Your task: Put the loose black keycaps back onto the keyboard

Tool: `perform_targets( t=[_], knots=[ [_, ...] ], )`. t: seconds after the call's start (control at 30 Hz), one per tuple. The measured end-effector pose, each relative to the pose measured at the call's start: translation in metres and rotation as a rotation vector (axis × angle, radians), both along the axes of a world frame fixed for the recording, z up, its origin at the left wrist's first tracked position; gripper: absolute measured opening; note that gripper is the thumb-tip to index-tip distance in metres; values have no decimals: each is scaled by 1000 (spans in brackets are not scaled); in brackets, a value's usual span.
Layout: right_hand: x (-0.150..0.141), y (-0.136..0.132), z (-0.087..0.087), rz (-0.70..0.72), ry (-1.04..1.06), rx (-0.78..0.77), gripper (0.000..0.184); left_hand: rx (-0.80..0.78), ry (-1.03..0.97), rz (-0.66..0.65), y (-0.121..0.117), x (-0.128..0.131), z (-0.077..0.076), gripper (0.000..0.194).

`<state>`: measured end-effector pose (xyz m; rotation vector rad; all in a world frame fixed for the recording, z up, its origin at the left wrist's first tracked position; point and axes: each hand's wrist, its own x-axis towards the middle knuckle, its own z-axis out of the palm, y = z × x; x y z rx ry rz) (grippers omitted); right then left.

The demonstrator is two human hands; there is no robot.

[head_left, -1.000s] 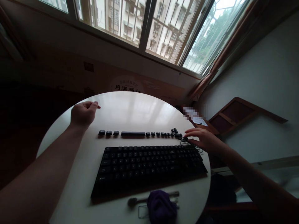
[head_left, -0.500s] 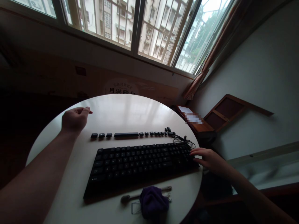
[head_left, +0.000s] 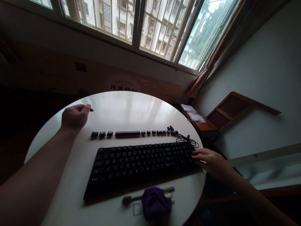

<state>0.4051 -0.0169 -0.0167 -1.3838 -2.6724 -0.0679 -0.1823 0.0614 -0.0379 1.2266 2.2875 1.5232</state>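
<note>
My left hand (head_left: pixel 75 116) is closed in a fist over the far left of the table, thumb pressed against the curled fingers. Whatever it may hold is hidden. With its fingers and thumb, my right hand (head_left: pixel 209 160) grips the right end of a black keyboard (head_left: pixel 134 166), which lies at a slant. Behind the keyboard runs a row of loose black keycaps (head_left: pixel 109 134), among them a long space bar (head_left: pixel 127 134). A coiled black cable (head_left: pixel 188 139) lies at the keyboard's back right corner.
Near the front of the round white table (head_left: pixel 68 188) are a purple cloth (head_left: pixel 156 203), a brush (head_left: pixel 128 199) partly under it, and a thin wire tool (head_left: pixel 137 209). A wooden chair (head_left: pixel 199 125) with papers stands beyond the table's right edge, below the windows.
The view has shifted slightly. Both hands keep nearly the same pose, and the keyboard and loose keycaps stay in place.
</note>
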Motion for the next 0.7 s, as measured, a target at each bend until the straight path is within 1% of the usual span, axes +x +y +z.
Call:
perform_targets(
  t=[0.17,0.3,0.37,0.47,0.53,0.7],
  knots=[
    [-10,-6,2,16,-56,77,26,-4,0,-8,0,0,0,28],
    [-13,-13,-6,5,-98,146,29,-7,-8,-10,-1,0,0,29],
    [-12,-17,-13,8,-135,189,37,-4,-12,-6,-2,1,1,29],
    [-7,-25,-24,7,-183,256,60,4,-19,-8,-2,2,2,29],
    [-2,-30,-32,-20,-201,290,71,5,-23,-15,-3,2,3,29],
    [6,-38,-44,-125,-245,297,88,13,-22,-14,-3,2,4,29]
  ],
)
